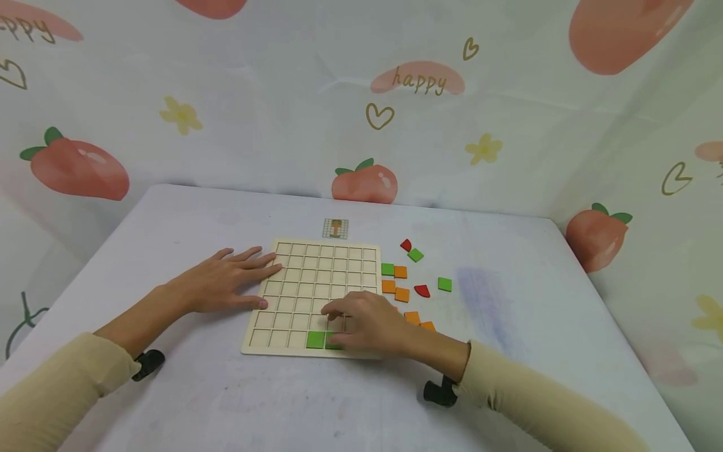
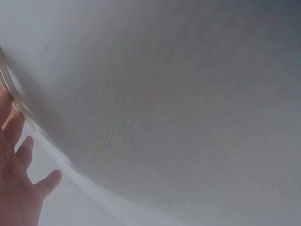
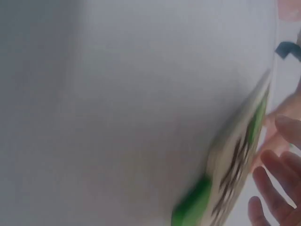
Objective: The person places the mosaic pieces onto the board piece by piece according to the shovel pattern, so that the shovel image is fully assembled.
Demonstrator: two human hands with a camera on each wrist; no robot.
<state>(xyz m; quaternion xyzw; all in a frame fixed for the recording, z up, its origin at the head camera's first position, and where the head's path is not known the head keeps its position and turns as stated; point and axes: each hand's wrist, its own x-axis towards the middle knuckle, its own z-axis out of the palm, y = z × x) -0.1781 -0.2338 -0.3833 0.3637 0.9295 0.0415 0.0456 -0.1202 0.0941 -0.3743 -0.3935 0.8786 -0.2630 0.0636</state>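
Observation:
A pale wooden grid board (image 1: 305, 290) lies on the table. My left hand (image 1: 226, 282) has its fingers spread, with fingertips and thumb on the board's left edge. Over the board's lower right part is my right hand (image 1: 369, 323), its fingers loosely bent. Two green square tiles sit side by side in the bottom row: one green tile (image 1: 315, 339) in plain sight, the other (image 1: 329, 344) partly hidden by my right thumb. In the right wrist view, the fingers (image 3: 270, 188) are apart with nothing between them. My right hand hides the board's lower right cells.
Right of the board lie several loose orange tiles (image 1: 402, 295), green tiles (image 1: 444, 284) and red wedge-shaped pieces (image 1: 422, 290). A small picture card (image 1: 336, 228) lies behind the board. A fruit-patterned cloth (image 1: 271, 125) hangs at the table's back.

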